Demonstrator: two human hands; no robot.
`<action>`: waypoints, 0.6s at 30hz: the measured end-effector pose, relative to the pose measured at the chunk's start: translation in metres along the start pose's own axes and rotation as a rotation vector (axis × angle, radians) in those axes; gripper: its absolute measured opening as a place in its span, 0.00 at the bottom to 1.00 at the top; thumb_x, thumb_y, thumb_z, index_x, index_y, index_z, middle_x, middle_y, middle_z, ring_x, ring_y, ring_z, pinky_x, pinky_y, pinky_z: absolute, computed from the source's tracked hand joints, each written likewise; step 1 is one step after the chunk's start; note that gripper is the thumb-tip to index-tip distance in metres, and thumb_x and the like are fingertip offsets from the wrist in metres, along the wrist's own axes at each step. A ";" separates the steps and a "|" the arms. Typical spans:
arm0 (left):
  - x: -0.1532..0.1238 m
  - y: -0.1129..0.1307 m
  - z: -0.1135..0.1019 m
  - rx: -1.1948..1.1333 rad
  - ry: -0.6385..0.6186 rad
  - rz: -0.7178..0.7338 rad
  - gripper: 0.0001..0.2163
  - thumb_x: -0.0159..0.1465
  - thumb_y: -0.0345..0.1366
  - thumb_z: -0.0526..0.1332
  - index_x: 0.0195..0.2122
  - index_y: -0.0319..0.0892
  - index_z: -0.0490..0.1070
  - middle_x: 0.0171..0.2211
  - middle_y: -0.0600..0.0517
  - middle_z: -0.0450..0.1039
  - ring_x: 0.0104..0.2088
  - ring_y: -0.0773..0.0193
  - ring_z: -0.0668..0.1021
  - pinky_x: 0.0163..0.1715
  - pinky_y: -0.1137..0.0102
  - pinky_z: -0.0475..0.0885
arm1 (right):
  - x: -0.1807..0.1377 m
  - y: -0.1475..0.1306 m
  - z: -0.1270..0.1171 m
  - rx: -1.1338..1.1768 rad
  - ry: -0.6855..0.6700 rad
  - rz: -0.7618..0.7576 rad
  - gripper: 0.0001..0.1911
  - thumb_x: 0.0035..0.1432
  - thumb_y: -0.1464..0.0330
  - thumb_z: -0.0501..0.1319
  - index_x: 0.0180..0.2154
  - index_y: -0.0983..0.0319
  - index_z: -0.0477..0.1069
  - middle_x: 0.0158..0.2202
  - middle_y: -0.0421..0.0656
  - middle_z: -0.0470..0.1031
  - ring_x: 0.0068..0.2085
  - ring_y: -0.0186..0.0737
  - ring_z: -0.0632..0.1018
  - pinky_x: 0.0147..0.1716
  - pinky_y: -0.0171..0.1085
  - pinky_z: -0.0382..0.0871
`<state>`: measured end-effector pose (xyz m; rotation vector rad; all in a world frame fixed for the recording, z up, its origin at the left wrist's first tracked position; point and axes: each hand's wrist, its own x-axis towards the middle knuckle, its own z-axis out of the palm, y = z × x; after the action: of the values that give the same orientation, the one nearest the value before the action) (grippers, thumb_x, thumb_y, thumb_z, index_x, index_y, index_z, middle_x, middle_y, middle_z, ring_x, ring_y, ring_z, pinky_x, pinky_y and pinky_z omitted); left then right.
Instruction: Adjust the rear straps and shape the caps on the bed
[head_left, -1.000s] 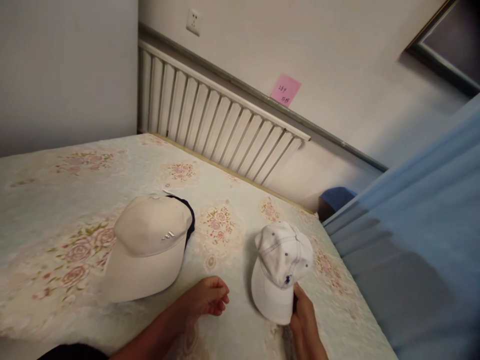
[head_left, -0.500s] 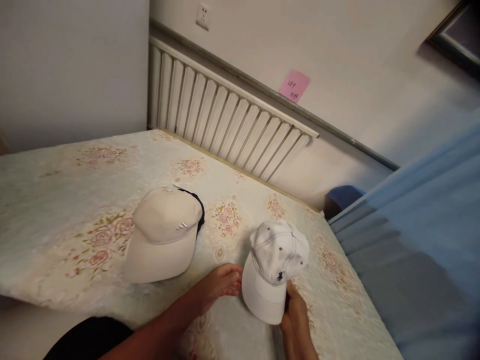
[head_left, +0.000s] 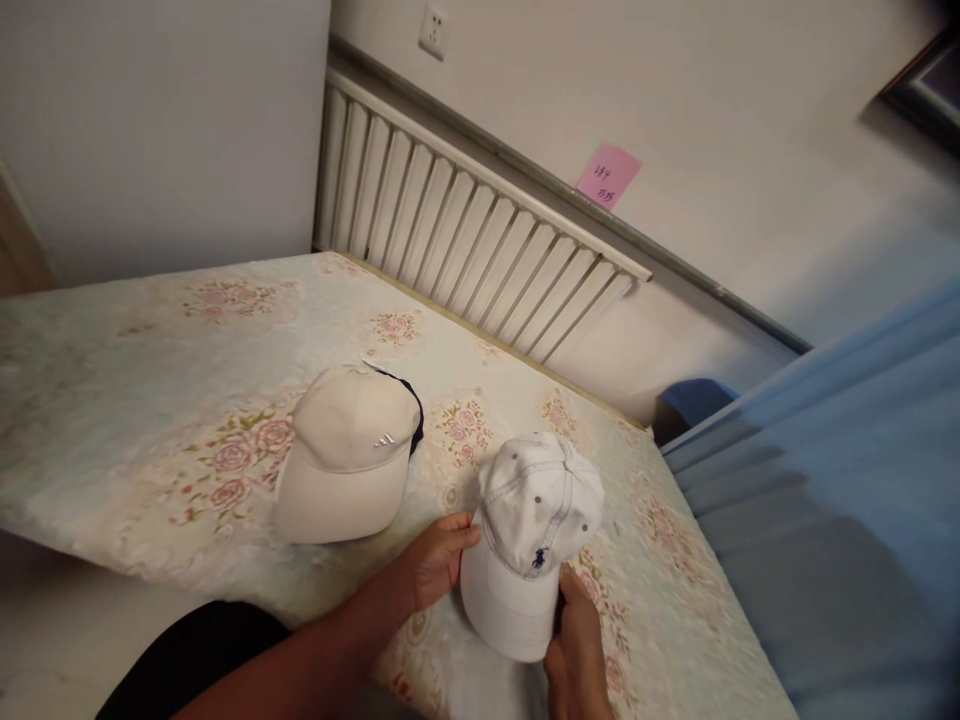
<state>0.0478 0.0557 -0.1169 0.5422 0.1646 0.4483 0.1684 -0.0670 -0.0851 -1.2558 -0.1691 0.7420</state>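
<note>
A white baseball cap (head_left: 541, 500) with a small dark blue emblem is held between my two hands, its brim toward me. My left hand (head_left: 441, 562) grips the brim's left edge, thumb on top and fingers partly hidden beneath. On the opposite edge, my right hand (head_left: 576, 640) is closed around the brim, some of its fingers out of sight behind the cap. Left of these, a cream cap (head_left: 349, 450) with a small striped logo and a dark strap at its back rests on the flowered cloth (head_left: 172, 400).
Along the wall behind the table runs a white radiator (head_left: 465, 230). A pink note (head_left: 609, 175) hangs above it. Blue curtain fabric (head_left: 840, 480) borders the right side, with a dark blue object (head_left: 694, 405) at the far corner. Something black (head_left: 195, 665) lies low at the left.
My left hand has reached the white cap's brim and taken hold of it. The cap has shifted slightly left and toward me. The view has turned a little left.
</note>
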 end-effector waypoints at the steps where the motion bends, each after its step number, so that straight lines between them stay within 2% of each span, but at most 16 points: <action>1: -0.001 0.001 0.001 0.004 -0.004 -0.003 0.15 0.53 0.37 0.68 0.41 0.37 0.72 0.39 0.42 0.76 0.41 0.52 0.77 0.47 0.58 0.66 | 0.001 0.001 -0.001 0.003 0.010 0.003 0.17 0.48 0.59 0.62 0.37 0.64 0.75 0.34 0.43 0.81 0.34 0.45 0.79 0.35 0.41 0.74; 6: -0.002 0.004 0.004 0.045 -0.047 -0.026 0.20 0.48 0.34 0.70 0.42 0.36 0.71 0.39 0.42 0.76 0.42 0.49 0.77 0.46 0.57 0.65 | 0.008 0.007 -0.007 -0.031 -0.010 0.006 0.19 0.47 0.58 0.63 0.39 0.63 0.76 0.34 0.44 0.81 0.36 0.46 0.80 0.37 0.43 0.74; 11: 0.000 0.008 -0.001 0.040 -0.090 -0.014 0.21 0.49 0.33 0.70 0.44 0.35 0.71 0.39 0.42 0.76 0.42 0.49 0.77 0.46 0.58 0.66 | -0.002 -0.001 -0.011 -0.030 -0.028 0.008 0.18 0.44 0.61 0.68 0.38 0.60 0.76 0.34 0.42 0.81 0.39 0.47 0.79 0.40 0.42 0.74; 16: -0.001 0.013 -0.002 0.023 -0.146 0.002 0.21 0.51 0.32 0.68 0.47 0.37 0.70 0.42 0.42 0.76 0.43 0.50 0.77 0.45 0.59 0.67 | -0.017 -0.017 -0.013 -0.061 -0.282 0.048 0.22 0.45 0.63 0.69 0.44 0.63 0.74 0.42 0.48 0.79 0.41 0.49 0.79 0.43 0.46 0.71; 18: -0.003 0.014 -0.001 0.025 -0.172 -0.005 0.22 0.51 0.32 0.68 0.48 0.37 0.70 0.43 0.42 0.75 0.44 0.49 0.77 0.46 0.59 0.67 | -0.020 -0.022 -0.014 -0.120 -0.329 0.010 0.24 0.45 0.64 0.69 0.46 0.63 0.72 0.44 0.50 0.78 0.42 0.49 0.78 0.43 0.45 0.70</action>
<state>0.0401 0.0655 -0.1100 0.6020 0.0062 0.3931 0.1697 -0.0923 -0.0640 -1.2413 -0.4822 0.9561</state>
